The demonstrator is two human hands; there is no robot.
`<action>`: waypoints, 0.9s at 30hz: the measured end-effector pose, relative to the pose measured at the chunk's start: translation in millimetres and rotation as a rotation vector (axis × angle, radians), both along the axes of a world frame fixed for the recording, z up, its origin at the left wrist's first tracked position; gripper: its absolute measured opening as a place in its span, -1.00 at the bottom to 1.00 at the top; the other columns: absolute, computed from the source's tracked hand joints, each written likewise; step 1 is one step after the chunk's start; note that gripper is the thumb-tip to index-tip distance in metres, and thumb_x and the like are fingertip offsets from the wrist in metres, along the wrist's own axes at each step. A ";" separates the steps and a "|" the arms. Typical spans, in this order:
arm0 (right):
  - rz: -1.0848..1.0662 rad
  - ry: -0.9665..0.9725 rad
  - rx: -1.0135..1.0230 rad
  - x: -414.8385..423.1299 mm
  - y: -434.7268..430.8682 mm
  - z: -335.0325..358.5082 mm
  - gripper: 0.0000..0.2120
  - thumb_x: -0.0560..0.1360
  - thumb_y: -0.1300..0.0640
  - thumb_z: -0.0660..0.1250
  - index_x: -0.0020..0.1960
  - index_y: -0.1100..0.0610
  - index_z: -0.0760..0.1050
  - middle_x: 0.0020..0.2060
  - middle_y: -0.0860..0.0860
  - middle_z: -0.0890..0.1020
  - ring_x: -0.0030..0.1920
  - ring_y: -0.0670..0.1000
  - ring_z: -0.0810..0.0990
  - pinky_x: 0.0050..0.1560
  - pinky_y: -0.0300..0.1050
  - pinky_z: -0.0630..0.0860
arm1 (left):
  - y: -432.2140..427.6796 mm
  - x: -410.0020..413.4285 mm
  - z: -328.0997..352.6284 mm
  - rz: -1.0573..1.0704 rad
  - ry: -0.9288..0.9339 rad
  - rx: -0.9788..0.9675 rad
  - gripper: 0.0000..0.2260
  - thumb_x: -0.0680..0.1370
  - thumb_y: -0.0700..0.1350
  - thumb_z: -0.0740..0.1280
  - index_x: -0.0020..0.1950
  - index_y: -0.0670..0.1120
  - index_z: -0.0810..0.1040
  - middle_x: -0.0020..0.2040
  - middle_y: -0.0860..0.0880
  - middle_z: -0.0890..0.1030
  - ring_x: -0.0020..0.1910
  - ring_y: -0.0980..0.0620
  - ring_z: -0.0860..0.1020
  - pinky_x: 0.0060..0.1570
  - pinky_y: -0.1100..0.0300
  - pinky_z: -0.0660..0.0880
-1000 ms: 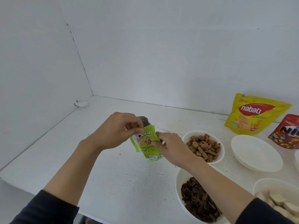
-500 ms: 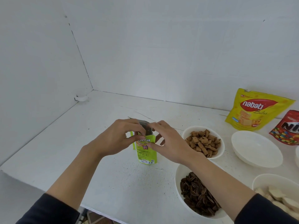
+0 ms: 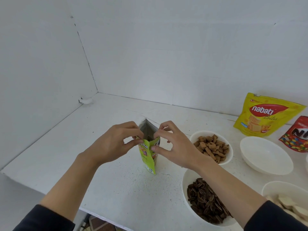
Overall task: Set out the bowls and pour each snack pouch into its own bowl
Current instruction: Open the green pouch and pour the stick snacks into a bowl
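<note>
A small green snack pouch (image 3: 148, 157) stands on the white table (image 3: 103, 127) in the middle of the view. Its top gapes wide and shows a silver lining. My left hand (image 3: 113, 144) pinches the pouch's left top edge. My right hand (image 3: 173, 147) pinches the right top edge. To the right stand a bowl of brown pillow snacks (image 3: 211, 147), a bowl of dark seeds (image 3: 206, 204) and an empty white bowl (image 3: 266, 155). A bowl of pale pieces (image 3: 286, 197) sits at the lower right, partly under my right sleeve.
A yellow nabati pouch (image 3: 265, 114) and a red candy pouch (image 3: 296, 135) lean at the back right. White walls close the table at the back and left. A small white fitting (image 3: 85, 100) sits in the far left corner. The table's front edge runs below my forearms.
My right hand moved from the pouch's side up to its top edge. Both hands have pulled the top apart, so the silver inside now shows. The pouch now stands upright on the table.
</note>
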State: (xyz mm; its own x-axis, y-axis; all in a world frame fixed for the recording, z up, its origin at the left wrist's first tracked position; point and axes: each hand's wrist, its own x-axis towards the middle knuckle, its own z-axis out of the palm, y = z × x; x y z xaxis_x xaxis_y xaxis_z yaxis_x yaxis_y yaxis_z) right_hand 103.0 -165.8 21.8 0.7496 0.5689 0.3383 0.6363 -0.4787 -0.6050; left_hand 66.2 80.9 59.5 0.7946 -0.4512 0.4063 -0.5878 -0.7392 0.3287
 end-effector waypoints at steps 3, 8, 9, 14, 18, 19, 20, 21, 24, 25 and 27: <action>0.052 -0.035 -0.001 -0.2 0.2 3.0 -0.87 0.59 -0.03 0.38 -0.02 0.02 0.61 0.18 -0.08 0.35 0.30 -0.07 0.36 0.29 -0.11 0.36 | 6.6 1.1 1.4 0.078 0.005 -0.004 -0.97 0.57 -0.03 0.45 -0.05 0.03 0.66 -0.10 0.17 0.57 -0.14 0.16 0.55 -0.26 0.39 0.39; 0.068 -0.033 -0.015 -0.4 1.4 7.4 -0.87 0.61 0.05 0.34 -0.08 0.04 0.61 0.21 -0.08 0.32 0.33 -0.08 0.31 0.29 -0.12 0.31 | 7.1 -4.1 -7.3 0.197 0.042 -0.116 -0.93 0.55 -0.03 0.47 -0.12 0.06 0.62 -0.12 0.19 0.57 -0.13 0.10 0.59 -0.23 0.37 0.39; 0.057 -0.054 -0.016 -0.7 2.2 7.2 -0.86 0.61 0.05 0.34 -0.09 0.04 0.60 0.21 -0.08 0.33 0.32 -0.10 0.32 0.29 -0.09 0.32 | 4.2 -7.2 -10.4 0.203 0.050 -0.186 -0.94 0.53 -0.05 0.48 -0.10 0.06 0.63 -0.08 0.18 0.58 -0.12 0.09 0.61 -0.20 0.40 0.40; 0.005 -0.154 0.095 -3.5 8.8 10.1 -0.79 0.62 -0.01 0.26 -0.11 0.03 0.57 0.19 -0.08 0.39 0.28 -0.12 0.32 0.31 0.08 0.35 | -23.0 -31.2 -40.6 0.248 0.172 -0.561 -0.77 0.58 0.06 0.33 0.24 0.22 0.51 0.30 0.13 0.39 0.16 0.09 0.59 0.07 0.32 0.53; -0.052 -0.233 0.181 -3.7 14.0 22.2 -0.77 0.63 0.02 0.25 -0.08 0.12 0.58 0.17 -0.03 0.43 0.26 -0.04 0.37 0.25 0.09 0.42 | -42.7 -45.3 -60.5 0.214 0.416 -0.807 -0.70 0.65 0.24 0.15 0.37 0.25 0.34 0.40 0.03 0.47 0.33 0.02 0.54 0.26 0.04 0.54; -0.068 -0.236 0.212 -2.8 13.6 27.7 -0.76 0.63 0.03 0.24 -0.07 0.14 0.57 0.17 -0.02 0.45 0.27 -0.02 0.39 0.26 0.07 0.43 | -46.4 -46.6 -58.6 0.189 0.438 -0.837 -0.67 0.67 0.24 0.12 0.39 0.17 0.35 0.35 0.04 0.52 0.31 0.00 0.55 0.24 0.07 0.55; -0.084 -0.246 0.239 -1.5 12.4 33.2 -0.76 0.64 0.04 0.24 -0.07 0.15 0.57 0.17 -0.01 0.47 0.28 0.00 0.40 0.28 0.05 0.42 | -50.7 -46.5 -54.2 0.157 0.450 -0.869 -0.67 0.69 0.20 0.10 0.39 0.10 0.37 0.30 0.08 0.56 0.29 0.02 0.57 0.20 0.13 0.56; -0.096 -0.265 0.259 0.5 10.3 38.7 -0.76 0.64 0.05 0.23 -0.07 0.17 0.57 0.16 0.01 0.49 0.29 0.01 0.41 0.31 0.02 0.41 | -55.0 -45.8 -48.2 0.119 0.464 -0.897 -0.67 0.70 0.15 0.08 0.39 0.06 0.39 0.27 0.10 0.57 0.28 0.04 0.57 0.17 0.19 0.55; -0.140 -0.252 0.315 9.1 3.8 54.2 -0.77 0.65 0.07 0.24 -0.04 0.19 0.56 0.17 -0.01 0.51 0.33 0.04 0.43 0.32 -0.06 0.41 | -62.1 -36.0 -34.4 0.035 0.514 -0.926 -0.68 0.69 0.11 0.13 0.43 0.11 0.37 0.27 0.12 0.56 0.28 0.11 0.57 0.16 0.21 0.56; -0.160 -0.211 0.353 12.0 0.8 59.0 -0.78 0.65 0.08 0.24 -0.02 0.19 0.56 0.16 -0.03 0.51 0.31 0.05 0.45 0.28 -0.06 0.45 | -63.6 -31.1 -30.7 0.025 0.531 -0.911 -0.67 0.66 0.11 0.20 0.42 0.17 0.36 0.27 0.14 0.56 0.28 0.10 0.58 0.15 0.15 0.59; -0.203 -0.150 0.432 18.3 -8.1 67.9 -0.80 0.65 0.09 0.24 -0.01 0.19 0.55 0.14 -0.05 0.51 0.24 0.07 0.51 0.21 0.00 0.51 | -68.4 -20.3 -26.5 0.035 0.553 -0.842 -0.59 0.59 0.10 0.35 0.40 0.29 0.32 0.28 0.14 0.54 0.26 0.05 0.60 0.14 0.07 0.62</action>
